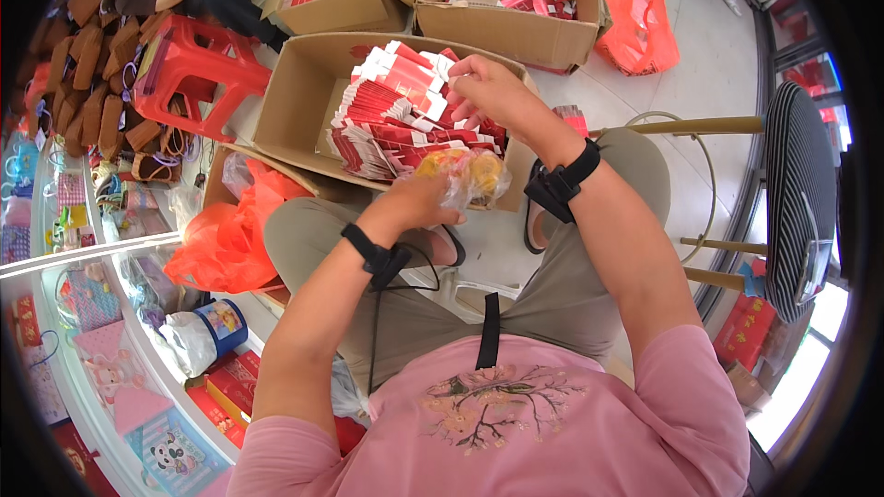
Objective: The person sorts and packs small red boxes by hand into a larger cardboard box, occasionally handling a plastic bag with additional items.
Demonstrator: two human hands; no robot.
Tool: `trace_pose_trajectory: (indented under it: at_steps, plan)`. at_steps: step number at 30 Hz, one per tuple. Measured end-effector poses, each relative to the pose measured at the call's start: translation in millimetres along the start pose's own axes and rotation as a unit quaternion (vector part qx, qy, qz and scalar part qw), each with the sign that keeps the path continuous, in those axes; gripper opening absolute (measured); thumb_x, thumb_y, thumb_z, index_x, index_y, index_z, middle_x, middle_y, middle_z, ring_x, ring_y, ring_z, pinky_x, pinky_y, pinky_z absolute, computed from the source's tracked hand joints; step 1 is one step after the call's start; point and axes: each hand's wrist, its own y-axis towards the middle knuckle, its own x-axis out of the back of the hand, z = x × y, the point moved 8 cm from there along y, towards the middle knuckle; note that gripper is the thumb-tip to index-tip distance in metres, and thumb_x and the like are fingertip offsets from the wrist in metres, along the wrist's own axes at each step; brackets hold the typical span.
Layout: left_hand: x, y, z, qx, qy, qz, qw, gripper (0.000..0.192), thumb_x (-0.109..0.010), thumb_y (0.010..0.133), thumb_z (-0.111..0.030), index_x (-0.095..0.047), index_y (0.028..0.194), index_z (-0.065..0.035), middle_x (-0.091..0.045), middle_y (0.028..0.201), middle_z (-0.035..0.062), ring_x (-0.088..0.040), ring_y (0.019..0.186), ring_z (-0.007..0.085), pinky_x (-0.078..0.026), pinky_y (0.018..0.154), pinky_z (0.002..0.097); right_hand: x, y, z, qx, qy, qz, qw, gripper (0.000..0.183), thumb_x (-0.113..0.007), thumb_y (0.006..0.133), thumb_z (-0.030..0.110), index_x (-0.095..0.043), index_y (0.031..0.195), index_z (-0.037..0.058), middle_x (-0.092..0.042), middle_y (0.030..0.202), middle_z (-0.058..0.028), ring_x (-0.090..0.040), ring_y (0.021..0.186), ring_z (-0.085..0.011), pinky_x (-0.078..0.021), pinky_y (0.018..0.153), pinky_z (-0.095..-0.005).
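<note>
In front of me is a cardboard box holding a heap of flattened red-and-white paper cartons. My left hand is at the box's near side, gripping a clear plastic bag with yellow items inside. My right hand is over the right part of the heap, its fingers bent beside a white carton flap. Whether its fingertips pinch a carton I cannot tell.
Two more cardboard boxes with cartons stand behind. A red plastic stool and red bags are on the left; another red bag lies right. A striped stool stands far right. Other people are near the top corners.
</note>
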Motion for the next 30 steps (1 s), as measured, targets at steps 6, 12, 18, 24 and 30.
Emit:
trace_pose_trajectory:
  at_steps: [6, 12, 18, 24, 30]
  plan:
    - [110, 2, 56, 0.03, -0.18, -0.232, 0.955, 0.028, -0.062, 0.095, -0.025, -0.066, 0.109, -0.0003, -0.07, 0.096, 0.0161, -0.067, 0.09, 0.0275, -0.051, 0.081, 0.0356, 10, 4, -1, 0.005, 0.136, -0.047, 0.99, 0.033, -0.054, 0.093, 0.018, -0.049, 0.12, -0.0013, -0.061, 0.101, -0.0134, -0.066, 0.079, -0.0195, -0.0562, 0.063, -0.0303]
    - [157, 22, 87, -0.002, -0.024, -0.39, 0.92, 0.02, -0.061, 0.092, -0.02, -0.066, 0.098, -0.0015, -0.067, 0.094, 0.0176, -0.065, 0.088, 0.0336, -0.051, 0.079, 0.0391, 14, 13, 6, 0.052, 0.219, -0.089, 0.97, 0.023, -0.051, 0.094, 0.015, -0.049, 0.112, 0.0002, -0.059, 0.098, -0.0126, -0.064, 0.077, -0.0192, -0.0553, 0.062, -0.0314]
    - [154, 40, 92, -0.018, 0.107, -0.4, 0.91, 0.015, -0.061, 0.088, -0.014, -0.069, 0.099, -0.0088, -0.067, 0.103, 0.0125, -0.062, 0.1, 0.0336, -0.049, 0.086, 0.0451, 17, 16, 6, 0.045, 0.213, -0.097, 0.971, 0.022, -0.051, 0.094, 0.014, -0.049, 0.111, -0.0002, -0.06, 0.097, -0.0127, -0.065, 0.076, -0.0191, -0.0555, 0.062, -0.0317]
    - [143, 57, 89, -0.072, 0.18, -0.349, 0.917, 0.018, -0.062, 0.086, -0.008, -0.068, 0.103, -0.0102, -0.066, 0.105, 0.0118, -0.06, 0.103, 0.0332, -0.049, 0.09, 0.0436, 14, 18, 8, 0.047, 0.22, -0.089, 0.97, 0.023, -0.051, 0.093, 0.013, -0.049, 0.112, -0.0005, -0.061, 0.095, -0.0125, -0.065, 0.075, -0.0191, -0.0553, 0.062, -0.0316]
    - [152, 73, 71, -0.117, 0.152, -0.409, 0.892, 0.03, -0.061, 0.084, -0.006, -0.064, 0.114, -0.0119, -0.065, 0.111, 0.011, -0.059, 0.11, 0.0323, -0.049, 0.092, 0.043, 20, 16, 8, 0.057, 0.239, -0.117, 0.962, 0.024, -0.051, 0.095, 0.015, -0.049, 0.114, 0.0001, -0.06, 0.099, -0.0117, -0.064, 0.077, -0.0178, -0.055, 0.064, -0.0306]
